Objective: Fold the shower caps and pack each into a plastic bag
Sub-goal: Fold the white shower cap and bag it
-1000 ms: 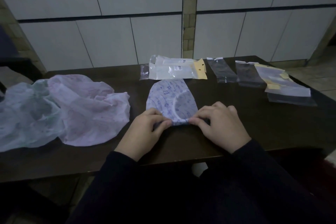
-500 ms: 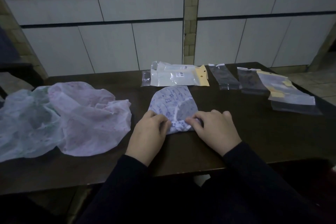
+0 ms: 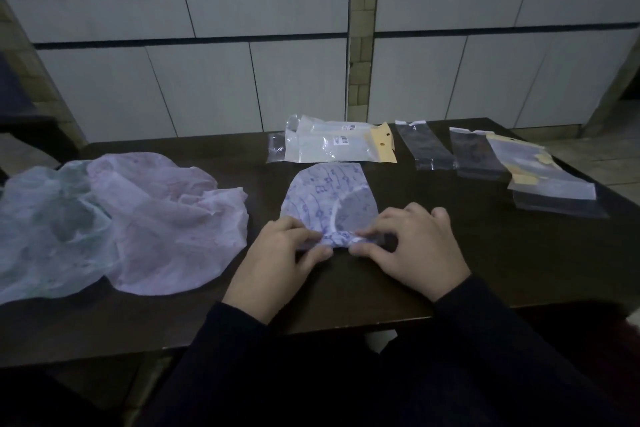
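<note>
On the dark table I see the folded shower cap lying mid-table, long axis running away from me, rounded end far; my left hand and right hand pinch its near edge

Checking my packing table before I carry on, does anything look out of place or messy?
Nothing looks damaged or spilled. The pink cap and pale green cap lie crumpled and overlapping at the left, not yet folded.
</note>
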`<state>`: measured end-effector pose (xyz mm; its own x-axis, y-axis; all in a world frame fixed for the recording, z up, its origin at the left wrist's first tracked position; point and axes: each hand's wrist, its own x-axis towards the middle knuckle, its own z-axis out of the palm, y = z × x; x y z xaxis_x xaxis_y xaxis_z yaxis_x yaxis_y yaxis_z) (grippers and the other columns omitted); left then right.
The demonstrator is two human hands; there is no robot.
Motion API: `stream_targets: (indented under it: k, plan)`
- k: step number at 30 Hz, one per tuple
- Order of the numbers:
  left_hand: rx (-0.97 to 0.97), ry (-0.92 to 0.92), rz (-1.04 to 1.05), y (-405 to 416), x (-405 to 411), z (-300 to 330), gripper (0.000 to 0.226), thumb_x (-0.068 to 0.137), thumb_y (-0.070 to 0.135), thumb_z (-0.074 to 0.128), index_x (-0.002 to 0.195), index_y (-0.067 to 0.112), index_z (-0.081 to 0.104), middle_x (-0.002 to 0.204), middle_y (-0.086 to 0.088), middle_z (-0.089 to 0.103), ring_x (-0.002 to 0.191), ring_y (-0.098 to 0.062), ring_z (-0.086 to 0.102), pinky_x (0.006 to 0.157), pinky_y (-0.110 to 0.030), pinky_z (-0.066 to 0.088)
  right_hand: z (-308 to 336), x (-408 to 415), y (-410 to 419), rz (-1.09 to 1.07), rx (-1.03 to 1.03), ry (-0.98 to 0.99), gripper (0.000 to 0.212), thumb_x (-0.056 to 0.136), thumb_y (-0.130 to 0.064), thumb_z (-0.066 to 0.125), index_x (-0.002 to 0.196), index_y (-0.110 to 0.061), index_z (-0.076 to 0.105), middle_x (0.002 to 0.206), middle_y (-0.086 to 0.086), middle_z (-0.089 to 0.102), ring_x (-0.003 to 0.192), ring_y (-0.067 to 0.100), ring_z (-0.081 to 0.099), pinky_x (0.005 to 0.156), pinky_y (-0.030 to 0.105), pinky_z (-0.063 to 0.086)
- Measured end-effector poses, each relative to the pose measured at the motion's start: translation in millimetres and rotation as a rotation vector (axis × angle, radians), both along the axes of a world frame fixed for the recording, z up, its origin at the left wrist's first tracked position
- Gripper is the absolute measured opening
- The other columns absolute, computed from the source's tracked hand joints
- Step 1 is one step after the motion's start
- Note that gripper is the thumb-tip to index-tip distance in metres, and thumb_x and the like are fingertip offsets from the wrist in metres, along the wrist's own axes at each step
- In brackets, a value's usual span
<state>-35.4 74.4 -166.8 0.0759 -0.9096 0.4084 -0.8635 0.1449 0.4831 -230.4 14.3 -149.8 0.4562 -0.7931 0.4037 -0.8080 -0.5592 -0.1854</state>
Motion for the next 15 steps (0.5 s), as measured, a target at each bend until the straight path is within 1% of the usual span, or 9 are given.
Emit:
stream_targets:
  k: [2, 3, 6, 10, 12, 14, 15]
  plan:
    - [0.022, -0.002, -0.006, 1.3, 2.8, 0.6, 0.035, 0.083, 0.04, 0.07, 0.113, 0.024, 0.07, 0.099, 0.018, 0.051, 0.101, -0.002, 0.049, 0.091, -0.019, 0.039, -0.1, -5.7, 0.0, -0.001, 0.076, 0.006, 0.037, 0.08, -0.068, 0.051, 0.108, -0.048, 0.064, 0.098, -0.023, 0.057, 0.095, 0.004, 0.043, 0.081, 0.032, 0.025]
    - [0.03, 0.003, -0.003, 0.9, 3.4, 1.1, 0.034, 0.083, 0.038, 0.07, 0.114, 0.023, 0.07, 0.099, 0.018, 0.051, 0.102, -0.001, 0.049, 0.092, -0.018, 0.039, -0.3, -6.2, -0.6, -0.008, 0.092, 0.001, 0.035, 0.082, -0.066, 0.052, 0.11, -0.049, 0.063, 0.098, -0.023, 0.057, 0.095, 0.003, 0.043, 0.081, 0.032, 0.025]
    - [0.029, 0.018, 0.0, 0.3, 3.8, 2.2, 0.027, 0.087, 0.031, 0.068, 0.111, 0.021, 0.072, 0.097, 0.016, 0.052, 0.1, -0.003, 0.051, 0.092, -0.018, 0.04, -2.0, -3.5, -1.6, -0.031, 0.081, -0.002, 0.029, 0.087, -0.059, 0.05, 0.109, -0.047, 0.065, 0.092, -0.023, 0.055, 0.091, 0.003, 0.043, 0.079, 0.032, 0.025]
    - [-0.002, 0.005, 0.012, 1.5, 3.0, 3.1, 0.024, 0.091, 0.031, 0.061, 0.109, 0.021, 0.073, 0.097, 0.013, 0.051, 0.092, -0.002, 0.052, 0.085, -0.015, 0.039, -1.1, -3.3, -0.7, -0.026, 0.051, -0.018, 0.028, 0.091, -0.056, 0.045, 0.104, -0.045, 0.067, 0.092, -0.02, 0.059, 0.088, 0.003, 0.044, 0.079, 0.032, 0.025]
    - [0.007, -0.002, 0.021, 1.4, 1.7, 5.0, 0.023, 0.092, 0.032, 0.058, 0.102, 0.019, 0.074, 0.096, 0.011, 0.053, 0.087, -0.003, 0.053, 0.081, -0.015, 0.038, 0.5, -3.8, 0.5, -0.022, 0.026, -0.005, 0.03, 0.093, -0.054, 0.042, 0.103, -0.042, 0.068, 0.093, -0.019, 0.061, 0.089, 0.004, 0.046, 0.08, 0.031, 0.025]
    - [0.025, -0.005, 0.03, 0.8, 1.4, 6.1, 0.022, 0.093, 0.033, 0.057, 0.09, 0.019, 0.074, 0.089, 0.008, 0.057, 0.083, -0.007, 0.055, 0.077, -0.02, 0.042, 1.4, -3.8, 1.4, -0.022, 0.018, 0.014, 0.032, 0.095, -0.052, 0.039, 0.101, -0.038, 0.067, 0.092, -0.016, 0.063, 0.09, 0.005, 0.048, 0.083, 0.032, 0.028]
    - [0.034, -0.009, 0.033, 0.3, 1.6, 6.5, 0.022, 0.093, 0.033, 0.057, 0.085, 0.02, 0.072, 0.086, 0.007, 0.059, 0.081, -0.008, 0.056, 0.074, -0.02, 0.041, 1.2, -3.7, 1.4, -0.024, 0.014, 0.022, 0.033, 0.096, -0.051, 0.038, 0.1, -0.036, 0.067, 0.09, -0.015, 0.064, 0.089, 0.006, 0.049, 0.084, 0.032, 0.028]
